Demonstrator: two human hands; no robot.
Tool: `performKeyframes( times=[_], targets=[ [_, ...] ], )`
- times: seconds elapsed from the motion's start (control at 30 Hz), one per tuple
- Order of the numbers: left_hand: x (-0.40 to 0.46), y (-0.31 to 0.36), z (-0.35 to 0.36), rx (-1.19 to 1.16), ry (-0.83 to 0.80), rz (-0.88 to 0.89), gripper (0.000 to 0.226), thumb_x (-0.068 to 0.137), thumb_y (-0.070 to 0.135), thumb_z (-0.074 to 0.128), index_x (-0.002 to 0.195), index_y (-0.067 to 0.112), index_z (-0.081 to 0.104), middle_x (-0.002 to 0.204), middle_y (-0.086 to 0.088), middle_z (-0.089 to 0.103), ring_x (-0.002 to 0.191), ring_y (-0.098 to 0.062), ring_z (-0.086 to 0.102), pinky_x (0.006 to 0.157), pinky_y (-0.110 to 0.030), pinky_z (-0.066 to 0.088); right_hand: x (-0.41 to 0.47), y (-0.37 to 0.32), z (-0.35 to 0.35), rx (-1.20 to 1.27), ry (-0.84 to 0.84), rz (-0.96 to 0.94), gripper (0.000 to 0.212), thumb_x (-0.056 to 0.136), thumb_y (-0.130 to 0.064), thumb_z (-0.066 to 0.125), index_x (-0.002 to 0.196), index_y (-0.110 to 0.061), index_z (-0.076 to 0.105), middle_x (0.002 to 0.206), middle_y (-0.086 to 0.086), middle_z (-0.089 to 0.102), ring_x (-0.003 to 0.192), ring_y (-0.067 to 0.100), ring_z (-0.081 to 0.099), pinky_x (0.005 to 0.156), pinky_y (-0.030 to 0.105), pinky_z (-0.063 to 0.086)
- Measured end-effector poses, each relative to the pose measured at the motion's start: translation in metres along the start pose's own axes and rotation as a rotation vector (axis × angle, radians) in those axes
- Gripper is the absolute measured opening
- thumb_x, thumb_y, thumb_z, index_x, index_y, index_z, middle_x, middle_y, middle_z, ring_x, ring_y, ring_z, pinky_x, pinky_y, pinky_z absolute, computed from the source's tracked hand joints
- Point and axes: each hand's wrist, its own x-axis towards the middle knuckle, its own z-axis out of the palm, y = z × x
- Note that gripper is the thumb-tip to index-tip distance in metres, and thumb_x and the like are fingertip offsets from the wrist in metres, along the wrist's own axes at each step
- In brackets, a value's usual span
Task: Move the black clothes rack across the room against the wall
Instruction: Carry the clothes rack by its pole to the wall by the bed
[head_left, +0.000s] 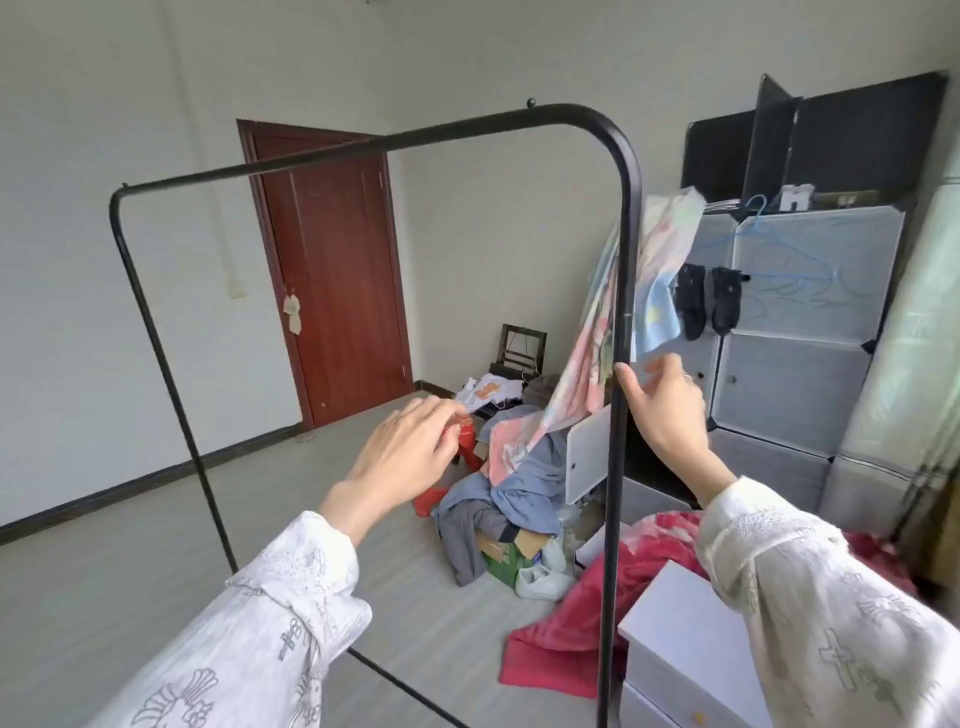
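Plainly, the black clothes rack (626, 218) stands right in front of the person, in the open middle of the room; its top rail runs from a far upright at the left to a near upright at the right, and a thin base bar shows low on the floor (156, 561); nothing hangs on it. The right hand (667, 410) is at the near upright, thumb laid against the tube, fingers (670, 366) spread loose behind it and not yet closed, so I judge it touching rather than gripping; the left hand (410, 452) hovers free of the rack, fingers slack and curled over nothing. The frame looks like thin hollow metal tube; I expect it light and stiff, though tall and narrow, so it may sway or twist if pulled from one post alone; the painted tube could be slick in a loose hold. Best purchase, I judge, is one hand wrapped firmly around the near upright at its present height and the other on the top rail near the bend; whether the feet roll I cannot tell. A heap of clothes (498, 488), a red blanket (566, 618) and white boxes (680, 660) lie close beside the near post and could catch the base; the bare wall (104, 260) by the door (337, 280) lies well apart across clear floor.
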Motion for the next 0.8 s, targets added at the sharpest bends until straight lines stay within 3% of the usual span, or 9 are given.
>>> performKeyframes(
  times=[0.1, 0.17, 0.33, 0.4, 0.47, 0.53, 0.6, 0.8],
  targets=[
    [0.031, 0.006, 0.019, -0.068, -0.026, -0.079, 0.028, 0.095, 0.027, 0.038, 0.118, 0.021, 0.05, 0.122, 0.0, 0.058, 0.115, -0.018, 0.05, 0.09, -0.034, 0.043, 0.026, 0.007, 0.012, 0.187, -0.104, -0.12, 0.036, 0.094, -0.04, 0.045, 0.081, -0.006, 0.051, 0.076, 0.016, 0.062, 0.079, 0.037, 0.058, 0.072, 0.043, 0.045],
    [0.049, 0.009, 0.03, -0.087, -0.057, -0.146, 0.027, 0.094, 0.028, 0.038, 0.117, 0.021, 0.051, 0.123, 0.0, 0.058, 0.117, -0.018, 0.05, 0.091, -0.037, 0.046, 0.043, 0.009, 0.024, 0.22, -0.169, -0.155, 0.043, 0.093, -0.041, 0.047, 0.062, -0.011, 0.043, 0.06, 0.009, 0.052, 0.064, 0.03, 0.051, 0.065, 0.039, 0.042],
    [0.07, 0.025, 0.071, -0.191, -0.138, -0.224, 0.024, 0.094, 0.023, 0.042, 0.111, 0.018, 0.058, 0.12, -0.003, 0.06, 0.114, -0.02, 0.054, 0.098, -0.039, 0.042, 0.066, 0.019, 0.039, 0.535, -0.476, -0.16, 0.051, 0.089, -0.041, 0.054, 0.053, -0.006, 0.047, 0.049, 0.007, 0.046, 0.045, 0.011, 0.042, 0.051, 0.019, 0.04],
    [0.072, 0.029, 0.083, -0.222, -0.173, -0.262, 0.022, 0.093, 0.021, 0.045, 0.108, 0.017, 0.06, 0.113, -0.004, 0.062, 0.105, -0.021, 0.057, 0.094, -0.035, 0.044, 0.07, 0.018, 0.042, 0.657, -0.577, -0.129, 0.056, 0.09, -0.037, 0.054, 0.045, -0.007, 0.042, 0.043, 0.005, 0.044, 0.04, 0.01, 0.041, 0.052, 0.013, 0.04],
    [0.07, 0.031, 0.09, -0.235, -0.216, -0.289, 0.021, 0.092, 0.021, 0.046, 0.107, 0.017, 0.061, 0.109, -0.004, 0.064, 0.1, -0.021, 0.058, 0.092, -0.036, 0.045, 0.071, 0.014, 0.045, 0.832, -0.697, -0.021, 0.058, 0.092, -0.032, 0.054, 0.041, -0.013, 0.035, 0.039, 0.004, 0.038, 0.037, 0.015, 0.037, 0.048, 0.021, 0.04],
    [0.072, 0.035, 0.095, -0.259, -0.252, -0.317, 0.021, 0.092, 0.023, 0.047, 0.107, 0.02, 0.061, 0.109, -0.002, 0.066, 0.098, -0.019, 0.059, 0.09, -0.036, 0.047, 0.072, 0.01, 0.046, 0.965, -0.812, 0.095, 0.058, 0.092, -0.029, 0.054, 0.042, -0.018, 0.027, 0.035, -0.002, 0.027, 0.032, 0.014, 0.025, 0.037, 0.022, 0.027],
    [0.073, 0.039, 0.1, -0.302, -0.273, -0.339, 0.021, 0.091, 0.026, 0.05, 0.108, 0.02, 0.06, 0.108, -0.003, 0.067, 0.097, -0.018, 0.061, 0.089, -0.035, 0.049, 0.071, 0.008, 0.048, 0.988, -0.822, 0.139, 0.058, 0.093, -0.029, 0.054, 0.044, -0.021, 0.022, 0.035, -0.006, 0.02, 0.031, 0.01, 0.015, 0.035, 0.017, 0.017],
    [0.076, 0.05, 0.122, -0.413, -0.405, -0.357, 0.03, 0.087, 0.034, 0.056, 0.114, 0.021, 0.058, 0.112, -0.007, 0.067, 0.1, -0.019, 0.061, 0.095, -0.034, 0.048, 0.066, 0.0, 0.057, 1.044, -0.703, 0.187, 0.053, 0.092, -0.032, 0.055, 0.052, -0.021, 0.022, 0.035, -0.01, 0.021, 0.031, 0.008, 0.014, 0.038, 0.017, 0.011]
  ],
)
